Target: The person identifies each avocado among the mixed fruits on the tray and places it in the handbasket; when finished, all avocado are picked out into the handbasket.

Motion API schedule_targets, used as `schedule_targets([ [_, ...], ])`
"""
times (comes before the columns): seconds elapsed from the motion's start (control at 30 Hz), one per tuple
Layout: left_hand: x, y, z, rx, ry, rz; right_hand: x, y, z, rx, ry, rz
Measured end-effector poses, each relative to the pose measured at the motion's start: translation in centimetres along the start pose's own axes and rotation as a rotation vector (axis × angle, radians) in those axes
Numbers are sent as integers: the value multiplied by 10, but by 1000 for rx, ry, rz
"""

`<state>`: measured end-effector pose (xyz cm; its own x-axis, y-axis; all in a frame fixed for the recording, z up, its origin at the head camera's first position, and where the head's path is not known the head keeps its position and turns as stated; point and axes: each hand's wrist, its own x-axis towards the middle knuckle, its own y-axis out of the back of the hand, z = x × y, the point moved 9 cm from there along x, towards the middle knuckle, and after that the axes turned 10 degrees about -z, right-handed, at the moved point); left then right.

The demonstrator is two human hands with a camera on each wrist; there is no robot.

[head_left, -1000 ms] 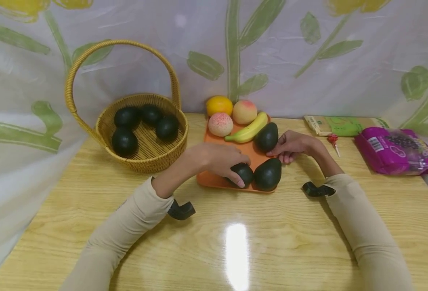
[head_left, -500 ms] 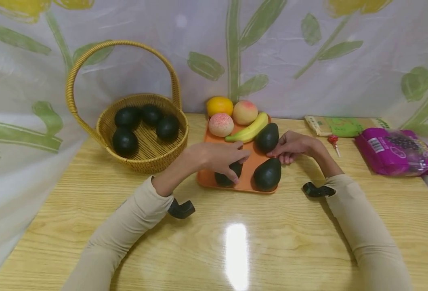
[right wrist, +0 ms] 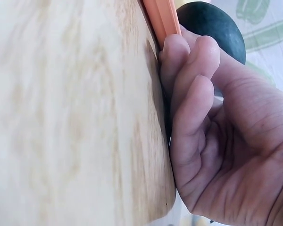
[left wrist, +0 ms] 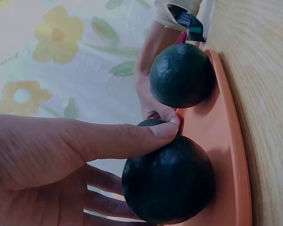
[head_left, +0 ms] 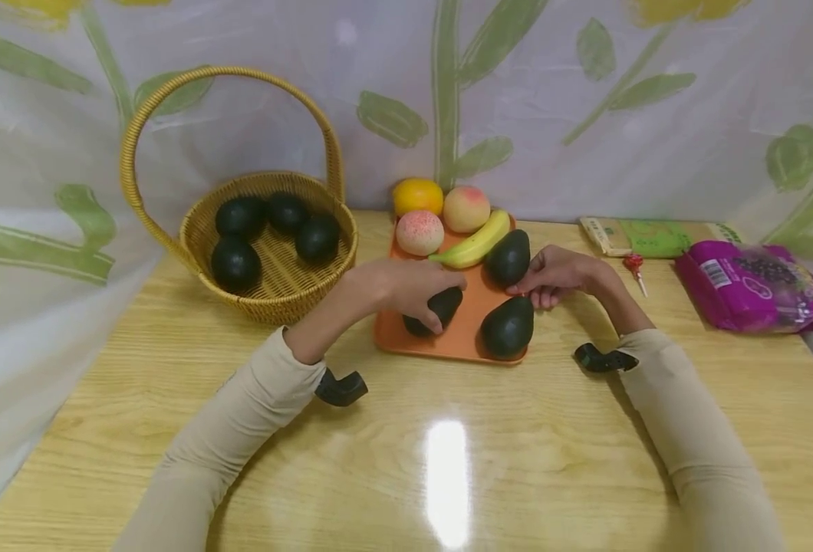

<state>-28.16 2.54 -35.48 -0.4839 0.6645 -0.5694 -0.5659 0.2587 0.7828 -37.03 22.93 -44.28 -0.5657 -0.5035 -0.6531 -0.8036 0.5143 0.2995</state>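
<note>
My left hand (head_left: 406, 294) grips a dark green avocado (head_left: 447, 303) over the left front part of the orange tray (head_left: 472, 307). In the left wrist view the thumb lies across the top of this avocado (left wrist: 170, 183), with fingers round its far side. At the tray's right edge my right hand (head_left: 553, 277) pinches the rim, thumb above and fingers curled below, as the right wrist view shows at the tray rim (right wrist: 162, 19). Two more avocados sit on the tray, one (head_left: 508, 258) beside my right thumb and one (head_left: 507, 328) in the front right corner.
A banana (head_left: 475, 244), two peaches (head_left: 420, 233) and a lemon (head_left: 417, 197) crowd the tray's back. Left of it stands a handled wicker basket (head_left: 289, 303) holding several avocados. To the right lie a lollipop (head_left: 633, 263), a purple bag (head_left: 745, 287) and a green packet (head_left: 655, 238).
My left hand has shifted the avocado left, away from the front right one, then slightly toward the tray's back. The right hand has stayed at the tray's edge.
</note>
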Motion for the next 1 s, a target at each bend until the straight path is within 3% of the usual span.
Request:
schedule_targets([
  [0.3, -3, 3, -5, -3, 36, -25, -1, 4, -4, -21, -15, 23],
  [0.53, -3, 3, 1, 11, -16, -8, -2, 1, 0, -2, 0, 7],
  [0.8, -12, 20, 5, 17, -62, 126, -3, 2, -2, -15, 8, 18],
  [1.0, -34, 44, 3, 16, -115, 342, -1, 2, 0, 0, 14, 15],
])
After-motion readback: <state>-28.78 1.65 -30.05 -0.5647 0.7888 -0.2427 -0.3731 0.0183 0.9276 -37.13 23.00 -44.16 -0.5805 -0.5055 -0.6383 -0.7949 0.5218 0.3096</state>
